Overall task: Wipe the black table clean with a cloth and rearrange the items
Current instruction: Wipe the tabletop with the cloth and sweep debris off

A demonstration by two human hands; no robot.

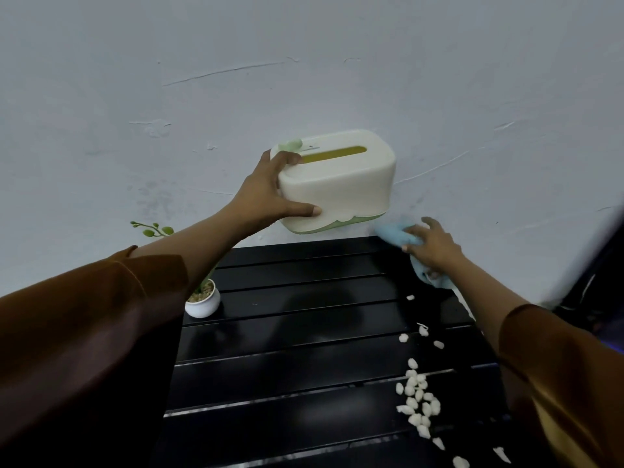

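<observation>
1. Black table [304, 332]: slatted top, set against a pale wall [304, 62].
2. Blue cloth [398, 235]: on the table's far right corner, bunched under the right hand [434, 246]; fingers [413, 247] pressed down on it, gripping it.
3. Tissue box [337, 180], cream with a green base: lifted clear of the table, tilted, in front of the wall. Left hand [266, 194] clamps its left end, thumb on the front face, fingers over the top.
4. White scraps [418, 396]: scattered in a line along the table's right side, densest in the near part.
5. Small potted plant [202, 302], white pot: at the table's left edge, partly hidden by the left sleeve [84, 332].
</observation>
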